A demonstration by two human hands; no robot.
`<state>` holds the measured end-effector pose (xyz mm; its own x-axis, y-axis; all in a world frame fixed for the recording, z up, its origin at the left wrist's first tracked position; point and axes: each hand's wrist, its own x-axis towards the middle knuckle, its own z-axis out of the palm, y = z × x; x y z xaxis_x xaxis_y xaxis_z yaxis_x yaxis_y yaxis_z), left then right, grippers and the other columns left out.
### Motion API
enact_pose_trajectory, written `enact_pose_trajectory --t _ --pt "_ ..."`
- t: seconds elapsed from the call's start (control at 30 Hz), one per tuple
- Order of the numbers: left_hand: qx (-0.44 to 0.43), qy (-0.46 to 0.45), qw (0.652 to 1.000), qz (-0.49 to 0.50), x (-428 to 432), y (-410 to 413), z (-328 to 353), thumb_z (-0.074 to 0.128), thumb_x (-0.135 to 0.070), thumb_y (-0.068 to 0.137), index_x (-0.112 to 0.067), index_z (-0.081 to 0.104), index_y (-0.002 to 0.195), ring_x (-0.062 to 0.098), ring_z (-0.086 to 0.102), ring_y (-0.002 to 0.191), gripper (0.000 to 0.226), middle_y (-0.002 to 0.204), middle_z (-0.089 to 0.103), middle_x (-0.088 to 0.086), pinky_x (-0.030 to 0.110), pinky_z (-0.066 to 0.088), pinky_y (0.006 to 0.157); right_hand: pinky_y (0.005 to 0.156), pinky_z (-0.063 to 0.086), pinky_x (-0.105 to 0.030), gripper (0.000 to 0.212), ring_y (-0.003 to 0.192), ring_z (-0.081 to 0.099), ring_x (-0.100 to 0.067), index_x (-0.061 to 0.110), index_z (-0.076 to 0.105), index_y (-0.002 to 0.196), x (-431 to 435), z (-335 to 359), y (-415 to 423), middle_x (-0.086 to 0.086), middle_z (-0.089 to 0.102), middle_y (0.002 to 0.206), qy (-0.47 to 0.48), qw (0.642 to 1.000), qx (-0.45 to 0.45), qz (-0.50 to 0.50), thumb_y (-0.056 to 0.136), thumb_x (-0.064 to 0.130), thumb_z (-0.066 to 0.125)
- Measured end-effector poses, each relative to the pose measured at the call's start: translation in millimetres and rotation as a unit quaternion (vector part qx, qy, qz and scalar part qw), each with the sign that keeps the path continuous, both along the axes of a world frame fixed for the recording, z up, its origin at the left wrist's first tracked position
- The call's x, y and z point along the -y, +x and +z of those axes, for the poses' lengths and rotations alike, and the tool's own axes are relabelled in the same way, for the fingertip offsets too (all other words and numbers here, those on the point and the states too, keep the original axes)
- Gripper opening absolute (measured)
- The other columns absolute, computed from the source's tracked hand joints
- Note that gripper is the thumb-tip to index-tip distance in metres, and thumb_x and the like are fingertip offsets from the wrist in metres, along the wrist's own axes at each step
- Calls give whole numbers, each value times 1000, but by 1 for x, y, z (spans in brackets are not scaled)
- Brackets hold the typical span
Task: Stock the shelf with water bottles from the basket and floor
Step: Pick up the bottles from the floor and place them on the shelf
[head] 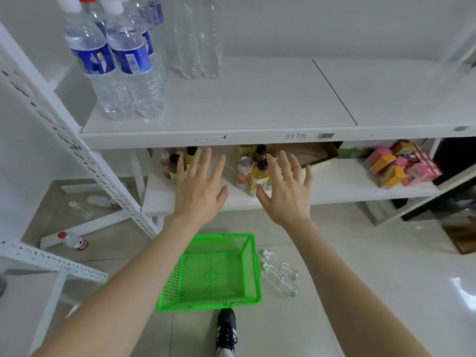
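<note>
Clear glossy plastic bottles (113,81) on a smooth white shelf (257,106); green plastic mesh basket (211,274) on glossy floor tiles (386,292)

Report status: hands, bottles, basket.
Left hand, right hand open, holding nothing. Basket empty. Two bottles on floor beside it. Nothing in the way.

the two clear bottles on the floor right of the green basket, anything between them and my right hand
Nothing visible. The two clear bottles lie on bare floor beside the green basket, touching nothing else. The right hand is open, empty, up by the lower shelf, with open space below.
</note>
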<state>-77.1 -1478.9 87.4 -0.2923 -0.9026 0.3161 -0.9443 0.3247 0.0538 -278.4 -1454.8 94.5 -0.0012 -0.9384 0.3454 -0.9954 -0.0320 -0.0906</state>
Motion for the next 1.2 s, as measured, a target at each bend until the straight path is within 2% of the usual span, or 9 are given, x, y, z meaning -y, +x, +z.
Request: enact_pose_trajectory --t 0.17,0.27,0.33,0.63,0.73,1.0,1.2 --pt "22 55 998 -4 -79 -15 -38 46 -48 93 -20 29 150 33 20 146 66 158 25 16 63 16 114 112 20 -61 69 143 27 -37 20 31 148 -77 -37 -24 -15 31 156 88 996 -7 -18 89 53 44" --pt "38 99 994 2 -124 -32 -60 41 -54 93 -22 23 153 34 18 147 70 159 21 15 62 9 114 114 14 -60 70 146 21 -34 21 27 150 -122 -61 -45 -13 25 158 142 989 -2 -31 91 56 39" --pt "34 128 991 5 -152 -48 -72 43 -53 92 -22 25 152 34 17 147 70 159 22 15 62 8 114 115 13 -60 70 145 22 -35 21 28 149 -151 -75 -59 -14 26 158 168 985 6 -45 91 56 40" --pt "27 221 975 24 -226 -134 -113 54 -48 89 -23 31 151 34 22 146 70 158 27 14 60 14 114 109 27 -63 70 137 38 -38 17 44 143 -235 -122 -134 -16 43 149 218 973 14 -77 84 52 56" --pt "25 246 968 31 -231 -156 -131 50 -48 91 -24 26 152 32 17 148 71 159 23 14 58 11 115 109 27 -62 70 137 39 -37 17 42 143 -239 -135 -156 -15 44 148 227 971 5 -77 84 54 53" --pt "-37 306 949 62 -203 -200 -176 51 -45 91 -22 25 152 34 20 146 70 159 23 14 53 20 116 111 24 -61 69 139 36 -35 17 42 144 -200 -170 -199 -14 42 150 250 965 0 -73 86 52 56" --pt "-87 359 926 81 -162 -228 -259 46 -44 94 -19 19 154 34 21 145 70 159 22 16 43 24 116 114 15 -57 71 144 27 -32 18 35 148 -139 -245 -220 -11 34 155 279 958 3 -67 89 54 51"
